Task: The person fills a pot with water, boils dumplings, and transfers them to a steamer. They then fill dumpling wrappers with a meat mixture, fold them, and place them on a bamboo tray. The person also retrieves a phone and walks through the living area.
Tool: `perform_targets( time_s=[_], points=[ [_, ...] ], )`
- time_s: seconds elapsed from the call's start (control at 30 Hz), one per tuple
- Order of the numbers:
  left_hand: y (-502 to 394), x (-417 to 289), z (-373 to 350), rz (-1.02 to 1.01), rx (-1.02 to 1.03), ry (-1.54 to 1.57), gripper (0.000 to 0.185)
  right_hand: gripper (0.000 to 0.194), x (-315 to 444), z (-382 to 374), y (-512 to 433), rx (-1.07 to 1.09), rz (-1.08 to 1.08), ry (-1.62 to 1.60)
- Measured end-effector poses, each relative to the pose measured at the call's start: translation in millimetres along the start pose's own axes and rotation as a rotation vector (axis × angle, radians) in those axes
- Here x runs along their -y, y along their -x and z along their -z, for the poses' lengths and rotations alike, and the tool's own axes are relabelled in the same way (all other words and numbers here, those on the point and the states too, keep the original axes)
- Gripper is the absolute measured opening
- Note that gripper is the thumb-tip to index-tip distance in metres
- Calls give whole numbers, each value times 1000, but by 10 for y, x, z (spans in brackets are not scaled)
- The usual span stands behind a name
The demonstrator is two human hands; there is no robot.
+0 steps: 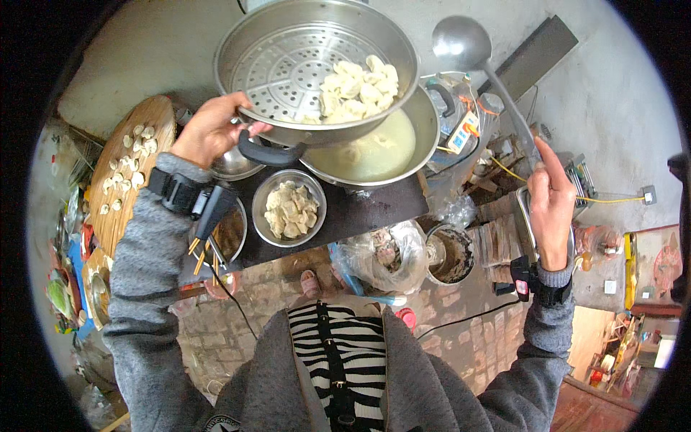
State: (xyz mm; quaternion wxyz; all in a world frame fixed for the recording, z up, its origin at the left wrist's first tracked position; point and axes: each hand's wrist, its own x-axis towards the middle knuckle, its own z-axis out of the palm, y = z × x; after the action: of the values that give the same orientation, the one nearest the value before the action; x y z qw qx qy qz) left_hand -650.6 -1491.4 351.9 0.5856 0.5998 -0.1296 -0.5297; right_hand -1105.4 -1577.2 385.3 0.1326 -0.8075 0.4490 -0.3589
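My left hand [218,127] grips the near-left rim of a metal steamer pan [280,70] with a perforated base. The pan is tilted, and a heap of dumplings [359,89] lies at its right side. Below and partly hidden by it stands a wide metal pot [432,146] of cloudy liquid [383,151]. My right hand [550,200] holds the handle of a metal ladle [461,43], its bowl raised to the right of the pan. A metal bowl [259,229] before me contains more dumplings [291,210].
Dumplings lie on a round wooden board [105,216] at left. Chopsticks [202,259] rest by another bowl [240,237]. A power strip [464,132] with cables sits right of the pot. A plastic bag [407,264] and a dirty bucket [453,262] are below the dark table's edge [351,232].
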Motion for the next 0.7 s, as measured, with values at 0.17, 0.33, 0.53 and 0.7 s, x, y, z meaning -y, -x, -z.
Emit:
perform_targets(
  time_s=[0.17,0.33,0.53,0.7],
  points=[
    [111,-245,43,0,-30,9,16,34,-158,-254,266,202,-67,-19],
    [197,-353,1,-11,-72,40,15,36,-50,-749,277,384,163,317],
    [244,-343,-17,-26,-30,88,17,30,-39,-1040,255,456,45,205],
    [237,-325,3,-19,-37,102,17,32,-136,-1437,94,424,-219,-234]
  ],
)
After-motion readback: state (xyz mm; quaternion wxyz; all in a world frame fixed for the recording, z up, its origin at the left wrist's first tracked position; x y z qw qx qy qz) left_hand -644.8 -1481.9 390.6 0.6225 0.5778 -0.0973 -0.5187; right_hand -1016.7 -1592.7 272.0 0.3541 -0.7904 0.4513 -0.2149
